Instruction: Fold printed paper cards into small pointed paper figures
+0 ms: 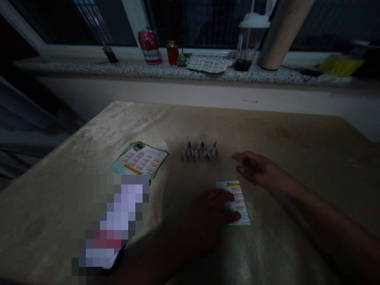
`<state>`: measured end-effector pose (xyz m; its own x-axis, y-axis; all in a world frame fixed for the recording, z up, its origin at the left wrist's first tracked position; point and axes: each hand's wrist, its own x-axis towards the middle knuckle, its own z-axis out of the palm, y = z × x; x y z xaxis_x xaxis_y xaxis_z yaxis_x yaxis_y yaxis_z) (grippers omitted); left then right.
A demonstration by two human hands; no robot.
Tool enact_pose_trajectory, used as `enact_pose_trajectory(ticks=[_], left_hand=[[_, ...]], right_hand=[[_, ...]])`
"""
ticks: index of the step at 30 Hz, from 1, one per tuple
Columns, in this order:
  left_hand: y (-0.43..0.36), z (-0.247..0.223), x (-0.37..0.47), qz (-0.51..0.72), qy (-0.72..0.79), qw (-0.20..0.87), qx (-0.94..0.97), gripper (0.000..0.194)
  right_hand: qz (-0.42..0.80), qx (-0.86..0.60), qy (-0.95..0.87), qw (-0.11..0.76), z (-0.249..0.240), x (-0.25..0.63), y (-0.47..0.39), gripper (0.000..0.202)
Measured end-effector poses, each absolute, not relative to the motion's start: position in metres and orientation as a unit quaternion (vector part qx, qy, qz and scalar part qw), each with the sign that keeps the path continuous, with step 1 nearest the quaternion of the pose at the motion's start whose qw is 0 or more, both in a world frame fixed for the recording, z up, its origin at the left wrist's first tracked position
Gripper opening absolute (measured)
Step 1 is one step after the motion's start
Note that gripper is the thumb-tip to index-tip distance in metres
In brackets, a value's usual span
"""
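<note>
— What was the left hand (209,215) doing when you looked over?

— It lay flat on a small printed slip (236,202), fingers spread over the slip's near-left part, pressing it to the table (97,130) rather than gripping it. To my eye that was to keep the paper from sliding. Nothing was closed around it.

— And the other?

— The right hand (255,168) hovered just beyond the slip's far-right corner, loosely open, fingers half curled and holding nothing. I couldn't tell whether it touched the tabletop.

— Which way did the slip run?

— Its long axis went away from the person, tilted a little leftward at the far end, with the yellow heading at that far end, past the left fingertips.

— Anything else near?

— Three folded paper pieces (200,151) stood in a row beyond both hands, touching side by side, seemingly set aside as finished. A stack of the same printed slips (140,159) sat well off to the left of the pressing hand, within reach, probably as supply.
</note>
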<state>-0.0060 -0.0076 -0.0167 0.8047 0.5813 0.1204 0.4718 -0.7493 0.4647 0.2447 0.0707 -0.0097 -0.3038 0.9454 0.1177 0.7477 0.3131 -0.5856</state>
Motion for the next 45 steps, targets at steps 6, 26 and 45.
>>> enact_pose_trajectory(ticks=[6,26,45], left_hand=[[-0.006,-0.019,-0.005,0.165,0.288,0.230,0.915,0.031],[0.008,-0.017,0.001,0.347,0.455,0.661,0.485,0.022],[0.003,-0.016,-0.016,0.402,0.296,0.534,0.682,0.047]], right_hand=[[0.156,-0.543,-0.801,0.196,-0.019,0.247,0.019,0.020],[0.476,-0.479,-0.525,0.518,-0.009,0.221,-0.008,0.017],[0.332,-0.394,-0.696,0.501,-0.008,0.229,-0.014,0.032]])
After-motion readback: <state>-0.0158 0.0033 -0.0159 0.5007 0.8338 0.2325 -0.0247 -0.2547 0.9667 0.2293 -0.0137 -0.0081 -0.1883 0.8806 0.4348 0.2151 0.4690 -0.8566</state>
